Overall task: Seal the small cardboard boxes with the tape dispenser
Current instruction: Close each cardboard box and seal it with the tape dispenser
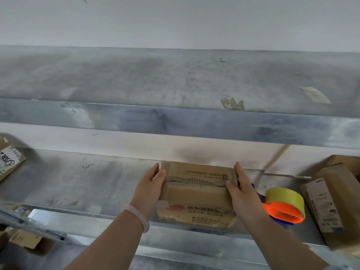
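Both left hand (151,187) and right hand (242,189) grip the box (196,193) ends; reaching three o'clock for the tape dispenser (285,206) may free its flaps.

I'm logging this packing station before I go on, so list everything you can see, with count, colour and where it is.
middle box: one, brown, on the shelf, centre
tape dispenser: one, orange with a yellow roll, on the shelf just right of the middle box
right boxes: two as far as shows, brown, far right of the shelf
left box: one, brown with black handwriting, far left edge, cut off
shelf: one, grey metal, bears all the above; another level above it
tape scraps: a few, yellowish, stuck on the upper level
bracelet: one, pale, on the left wrist
left hand: grips the middle box's left end
right hand: grips its right end
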`<state>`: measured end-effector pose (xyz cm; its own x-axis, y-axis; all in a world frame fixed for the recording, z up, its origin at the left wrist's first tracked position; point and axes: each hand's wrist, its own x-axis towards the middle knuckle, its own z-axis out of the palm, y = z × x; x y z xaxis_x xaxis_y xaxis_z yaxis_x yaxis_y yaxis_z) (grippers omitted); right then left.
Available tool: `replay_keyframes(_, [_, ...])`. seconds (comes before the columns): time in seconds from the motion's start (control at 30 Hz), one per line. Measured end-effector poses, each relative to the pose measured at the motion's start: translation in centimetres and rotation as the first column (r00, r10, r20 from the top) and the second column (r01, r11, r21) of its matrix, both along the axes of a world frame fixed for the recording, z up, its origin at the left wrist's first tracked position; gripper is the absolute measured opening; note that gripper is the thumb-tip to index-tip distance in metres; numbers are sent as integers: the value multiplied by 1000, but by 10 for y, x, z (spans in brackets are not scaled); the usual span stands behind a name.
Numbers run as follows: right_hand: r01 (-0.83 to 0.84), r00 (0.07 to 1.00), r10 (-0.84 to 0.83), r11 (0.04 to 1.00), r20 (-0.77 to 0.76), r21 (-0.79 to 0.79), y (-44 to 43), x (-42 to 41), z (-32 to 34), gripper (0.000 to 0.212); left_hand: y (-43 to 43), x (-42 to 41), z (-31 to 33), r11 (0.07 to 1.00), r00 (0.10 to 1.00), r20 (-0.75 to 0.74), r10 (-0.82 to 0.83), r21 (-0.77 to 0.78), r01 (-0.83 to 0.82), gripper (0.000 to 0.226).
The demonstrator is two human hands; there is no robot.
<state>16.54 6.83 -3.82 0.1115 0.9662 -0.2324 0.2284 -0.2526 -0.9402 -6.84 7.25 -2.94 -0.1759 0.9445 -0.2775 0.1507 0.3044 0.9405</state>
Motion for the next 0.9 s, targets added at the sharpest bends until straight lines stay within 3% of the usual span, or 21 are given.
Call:
replay_keyframes(0.07, [44, 999, -45, 998, 18, 44, -3, 1, 0, 58, -6, -5, -2, 1000, 996, -85, -9, -1, 9, 17])
replay_keyframes(0.23, [60, 998, -59, 996, -20, 64, -9, 9, 2, 51, -22, -11, -1, 998, 989, -138, -48, -47, 42, 19])
replay_keyframes(0.4, [-83, 996, 87, 989, -29, 125, -10, 11, 7, 51, -46, -12, 6, 980, 979, -60, 196, -32, -198, 18])
replay_keyframes(0.57, [-338, 937, 312, 922, 155, 188, -2, -13, 17, 49, -88, -34, 9, 849, 845, 84, 528, -27, -528, 20])
replay_keyframes(0.7, [-528, 844, 479, 822, 241, 215, 0, -54, 27, 43, -118, -55, 19, 758, 752, 119, 649, -10, -653, 19])
replay_keyframes(0.9, [-677, 734, 599, 683, 320, 276, -7, -148, 39, 54, -154, -123, 30, 641, 641, 141, 755, 51, -766, 18])
